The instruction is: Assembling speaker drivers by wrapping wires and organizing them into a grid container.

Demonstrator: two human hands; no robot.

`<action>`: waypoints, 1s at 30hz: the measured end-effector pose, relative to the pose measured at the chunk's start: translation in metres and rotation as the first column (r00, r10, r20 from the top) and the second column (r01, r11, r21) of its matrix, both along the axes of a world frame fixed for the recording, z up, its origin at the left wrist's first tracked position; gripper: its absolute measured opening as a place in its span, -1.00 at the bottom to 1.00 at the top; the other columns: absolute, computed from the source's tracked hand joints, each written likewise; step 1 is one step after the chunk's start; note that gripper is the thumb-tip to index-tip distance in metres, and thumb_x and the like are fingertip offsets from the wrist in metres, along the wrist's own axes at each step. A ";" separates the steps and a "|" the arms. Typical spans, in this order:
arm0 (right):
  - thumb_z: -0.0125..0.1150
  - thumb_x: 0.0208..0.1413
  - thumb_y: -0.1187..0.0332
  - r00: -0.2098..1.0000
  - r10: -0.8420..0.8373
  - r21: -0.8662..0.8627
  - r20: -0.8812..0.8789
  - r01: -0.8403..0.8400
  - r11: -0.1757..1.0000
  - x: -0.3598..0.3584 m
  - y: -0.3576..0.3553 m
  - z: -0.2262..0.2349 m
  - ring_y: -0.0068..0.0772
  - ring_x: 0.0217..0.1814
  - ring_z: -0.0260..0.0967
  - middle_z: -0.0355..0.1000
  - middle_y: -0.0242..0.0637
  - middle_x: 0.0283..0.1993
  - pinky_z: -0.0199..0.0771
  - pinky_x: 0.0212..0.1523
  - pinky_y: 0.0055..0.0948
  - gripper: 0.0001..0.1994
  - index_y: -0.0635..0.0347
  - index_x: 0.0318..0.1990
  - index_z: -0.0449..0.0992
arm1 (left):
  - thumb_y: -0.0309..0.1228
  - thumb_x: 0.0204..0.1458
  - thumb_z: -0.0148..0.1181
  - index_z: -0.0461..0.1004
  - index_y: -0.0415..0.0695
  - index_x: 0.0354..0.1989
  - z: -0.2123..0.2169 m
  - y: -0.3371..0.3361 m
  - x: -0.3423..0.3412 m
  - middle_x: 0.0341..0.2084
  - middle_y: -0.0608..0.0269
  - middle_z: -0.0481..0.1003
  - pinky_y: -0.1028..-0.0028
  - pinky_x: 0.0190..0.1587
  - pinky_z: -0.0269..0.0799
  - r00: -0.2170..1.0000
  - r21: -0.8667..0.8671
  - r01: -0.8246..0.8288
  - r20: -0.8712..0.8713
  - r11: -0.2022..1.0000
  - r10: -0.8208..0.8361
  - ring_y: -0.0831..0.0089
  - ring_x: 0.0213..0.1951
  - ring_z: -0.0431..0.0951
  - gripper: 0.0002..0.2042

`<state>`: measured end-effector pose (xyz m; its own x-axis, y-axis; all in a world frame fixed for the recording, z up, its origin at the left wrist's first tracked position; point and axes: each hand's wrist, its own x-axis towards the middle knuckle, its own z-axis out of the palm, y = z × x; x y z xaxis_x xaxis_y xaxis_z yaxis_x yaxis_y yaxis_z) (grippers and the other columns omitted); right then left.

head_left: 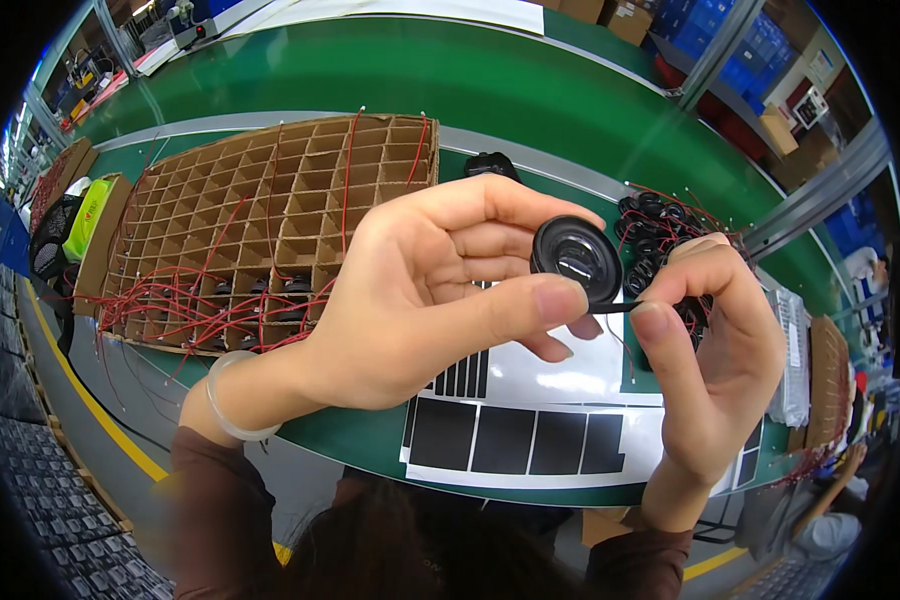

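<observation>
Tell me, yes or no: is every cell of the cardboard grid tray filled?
No: the cardboard grid tray holds red-wired parts only in its near rows; the far cells are empty.

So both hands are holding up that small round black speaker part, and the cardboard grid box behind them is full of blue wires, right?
Not quite: the wires are red, not blue. In the head view, red wires trail over the cardboard grid box. The rest holds: the left hand and right hand together hold up the small round black speaker part.
</observation>
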<state>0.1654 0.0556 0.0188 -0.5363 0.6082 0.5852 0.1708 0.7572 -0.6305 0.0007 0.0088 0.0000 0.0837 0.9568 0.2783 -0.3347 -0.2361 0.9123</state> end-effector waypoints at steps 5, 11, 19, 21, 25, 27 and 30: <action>0.04 -0.24 0.50 1.000 0.016 -0.033 0.011 -0.015 0.999 0.002 0.000 0.001 -0.57 -0.47 0.03 0.15 -0.37 -0.57 -0.03 -0.41 -0.64 -0.90 0.29 -0.54 0.25 | -0.39 -0.20 -0.01 0.17 -0.46 -0.17 -0.001 -0.001 0.001 -0.45 -0.02 0.38 0.56 -0.54 0.47 0.997 -0.034 0.073 0.036 0.997 -0.071 0.29 -0.45 0.48 -0.57; 0.06 -0.30 0.49 0.995 0.090 0.030 0.032 -0.091 0.995 0.008 0.007 -0.001 -0.51 -0.46 0.05 0.20 -0.34 -0.56 0.01 -0.36 -0.61 -0.89 0.29 -0.57 0.28 | -0.33 -0.17 0.01 0.16 -0.46 -0.16 0.000 -0.002 0.001 -0.44 -0.03 0.38 0.55 -0.54 0.47 0.985 -0.110 0.168 0.061 0.980 -0.162 0.27 -0.44 0.47 -0.54; 0.16 -0.40 0.43 0.920 -0.285 0.338 0.270 0.187 0.923 0.005 0.000 0.007 -0.45 -0.40 0.14 0.31 -0.32 -0.47 0.12 -0.29 -0.55 -0.70 0.27 -0.37 0.37 | -0.27 -0.12 -0.04 0.17 -0.41 -0.15 -0.010 0.008 0.003 -0.41 0.01 0.35 0.60 -0.52 0.44 0.997 -0.128 0.077 0.040 0.989 -0.072 0.34 -0.44 0.45 -0.56; 0.18 -0.43 0.41 0.888 -0.389 0.342 0.246 0.296 0.892 0.004 0.005 0.004 -0.44 -0.40 0.14 0.31 -0.31 -0.46 0.13 -0.28 -0.55 -0.62 0.26 -0.30 0.35 | -0.27 -0.12 -0.04 0.17 -0.42 -0.15 -0.007 0.006 0.001 -0.42 0.01 0.35 0.60 -0.54 0.44 0.997 -0.121 0.075 0.030 0.990 -0.072 0.35 -0.44 0.44 -0.55; 0.26 -0.47 0.33 0.939 -0.292 0.250 0.180 0.244 0.937 0.011 0.014 0.006 -0.47 -0.33 0.17 0.29 -0.30 -0.39 0.14 -0.23 -0.57 -0.46 0.31 -0.19 0.28 | -0.19 -0.11 -0.06 0.15 -0.44 -0.13 0.003 0.002 0.000 -0.45 0.01 0.34 0.60 -0.58 0.44 0.998 -0.084 0.066 0.008 0.994 -0.066 0.38 -0.45 0.44 -0.49; 0.29 -0.49 0.32 0.990 -0.080 0.212 0.112 0.055 0.976 0.008 0.014 0.005 -0.51 -0.23 0.17 0.26 -0.28 -0.34 0.13 -0.19 -0.61 -0.46 0.36 -0.24 0.28 | -0.11 -0.10 -0.10 0.12 -0.43 -0.11 0.003 0.003 0.000 -0.46 0.02 0.33 0.60 -0.60 0.43 0.995 -0.085 0.094 -0.002 0.992 -0.095 0.42 -0.50 0.43 -0.44; 0.23 -0.45 0.44 0.992 -0.056 0.142 0.111 0.040 0.989 0.002 0.010 -0.003 -0.51 -0.32 0.19 0.26 -0.32 -0.41 0.15 -0.23 -0.62 -0.64 0.33 -0.38 0.31 | -0.32 0.01 -0.17 0.13 -0.35 -0.12 -0.008 0.007 -0.008 -0.40 0.03 0.34 0.54 -0.55 0.40 0.957 0.003 0.263 0.130 0.965 -0.261 0.40 -0.43 0.39 -0.65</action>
<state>0.1676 0.0651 0.0160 -0.5765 0.5517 0.6027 0.2736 0.8254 -0.4938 -0.0074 0.0163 -0.0082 0.2963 0.9101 0.2897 -0.4974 -0.1119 0.8603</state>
